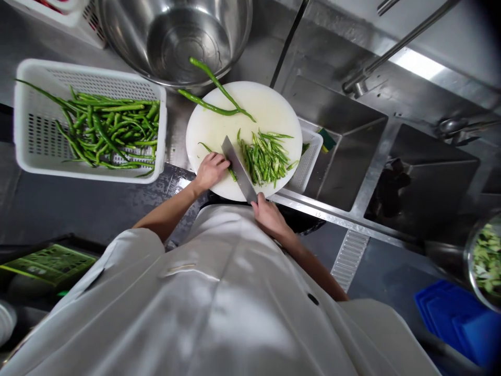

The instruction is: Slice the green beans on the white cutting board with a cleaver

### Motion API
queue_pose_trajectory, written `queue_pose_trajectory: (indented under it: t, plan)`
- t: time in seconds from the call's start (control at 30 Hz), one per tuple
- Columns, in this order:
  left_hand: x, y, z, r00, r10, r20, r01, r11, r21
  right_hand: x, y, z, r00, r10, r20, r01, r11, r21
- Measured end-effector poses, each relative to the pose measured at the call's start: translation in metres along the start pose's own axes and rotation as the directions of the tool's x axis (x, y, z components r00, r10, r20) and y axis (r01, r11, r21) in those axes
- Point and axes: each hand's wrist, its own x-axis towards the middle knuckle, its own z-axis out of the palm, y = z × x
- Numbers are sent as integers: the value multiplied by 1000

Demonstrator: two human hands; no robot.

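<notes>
The right hand (269,214) is closed around the handle of a knife (238,169), its blade resting on the round cutting board (219,122). The left hand (211,169), fingers curled, presses a green pepper (232,174) beside the blade. Cut pepper pieces (266,156) lie right of it. The white basket (35,130) on the left holds whole peppers; the far steel bowl (129,31) is partly cut off.

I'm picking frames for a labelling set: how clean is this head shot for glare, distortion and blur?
Head view: strong wide-angle bending curves the white basket and counter edges; bright glare streaks the steel ledge above the sink; the steel bowl shows soft reflections; the corners darken, and the blue crate is blurred. The centre stays sharp: knife, left hand, right hand and cut peppers on the cutting board.
</notes>
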Motion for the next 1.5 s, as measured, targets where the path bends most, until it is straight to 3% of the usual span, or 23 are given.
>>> queue_pose_trajectory:
  t: [0.2, 0.37, 0.57, 0.73, 0.83, 0.93, 1.07, 1.23, 1.4, 1.5]
  plan:
    - [0, -1, 1, 1000, -10, 8, 10, 1000, -18, -4, -3, 4, 999, 35, -15, -35, 999, -38]
    - [0, -1, 4, 1000, -1, 13, 1, 1000, -27, 5, -19, 9, 997, 57, -49, -57, 998, 8]
    - [-1, -1, 5, 1000, -5, -3, 5, 1000, -28, -1, -23, 4, 994, 97, -45, -97, 995, 6]
    - [-1, -5, 9, 1000, -11, -21, 10, 997, -71, 23, -31, 21, 990, 87, -115, -82, 995, 47]
    - [-1, -18, 4, 997, -63, -54, 54, 989, -140, 36, -23, 25, 986, 89, -144, -80, 994, 68]
    - [-3, -30, -3, 994, -89, -65, 80, 989, -128, 31, -8, 20, 983, 108, -151, -101, 994, 53]
    - [-11, -25, -3, 994, -59, -89, 53, 996, -68, 15, 4, 19, 980, 99, -173, -111, 992, -58]
    - [-25, -9, 5, 997, -15, -73, 9, 997, -82, 3, 4, 17, 992, 42, -120, -64, 981, -183]
    - [-31, -10, 8, 996, -26, -89, 21, 998, -60, -11, 1, -2, 998, 13, -56, -26, 969, -244]
    - [-31, -11, 9, 995, -18, -102, 11, 998, -62, -1, -7, -5, 999, -30, -14, 26, 974, -224]
